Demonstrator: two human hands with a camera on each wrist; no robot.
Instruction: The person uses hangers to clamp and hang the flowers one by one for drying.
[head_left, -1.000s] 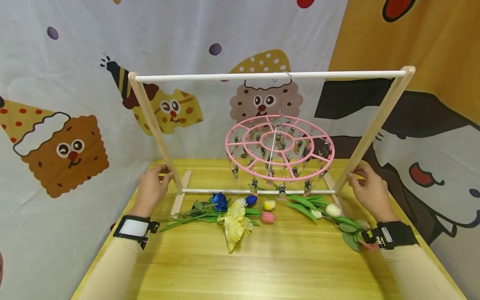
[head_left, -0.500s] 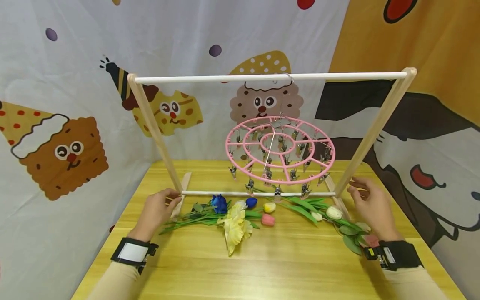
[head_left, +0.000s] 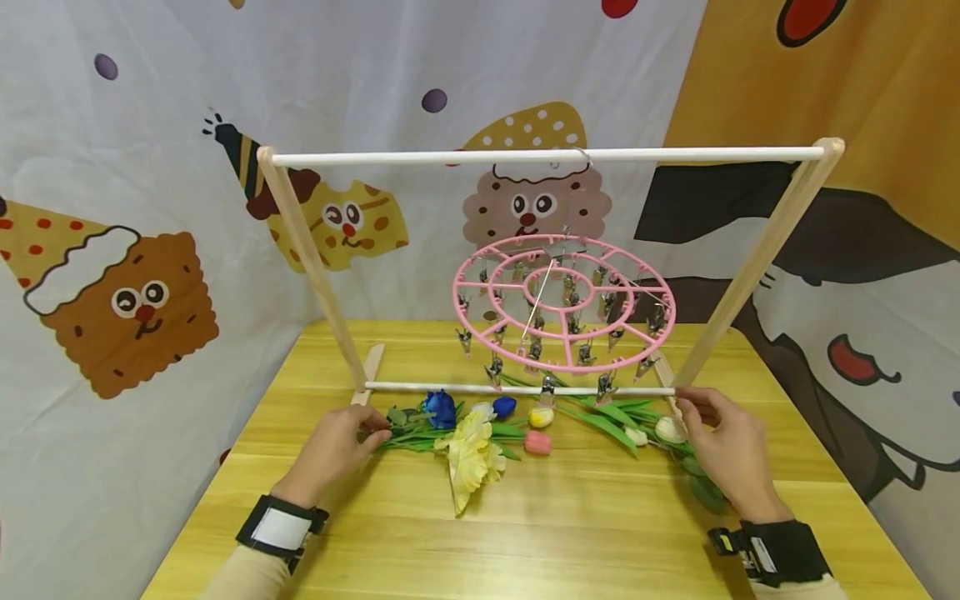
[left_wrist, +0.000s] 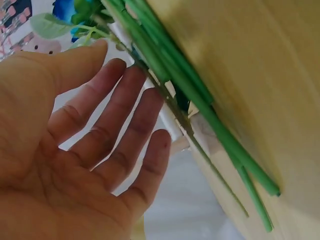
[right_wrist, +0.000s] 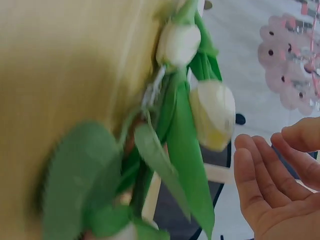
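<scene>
My left hand (head_left: 337, 446) is at the stem ends of the left flower bunch, fingers loosely bent. In the left wrist view its fingertips are right at the green stems (left_wrist: 200, 107), with no grip on them. That bunch has a blue rose (head_left: 440, 409), a ruffled yellow flower (head_left: 472, 450) and a pink tulip (head_left: 537, 442). My right hand (head_left: 729, 450) is over the right bunch, beside a white tulip (head_left: 670, 430). In the right wrist view its relaxed fingers (right_wrist: 247, 170) hold nothing, close to the white tulip bloom and the broad leaves (right_wrist: 82, 180).
Behind the flowers stands a wooden rack with a white top bar (head_left: 420, 157) and lower bar (head_left: 420, 387). A round pink clip hanger (head_left: 567, 350) with many metal clips hangs from it, low over the flowers. A printed curtain (head_left: 172, 100) backs the wooden table (head_left: 480, 550).
Both hands have left the rack's uprights and come down and inward to the flowers, the left to the stems and the right to the white tulip. The hanger sways slightly.
</scene>
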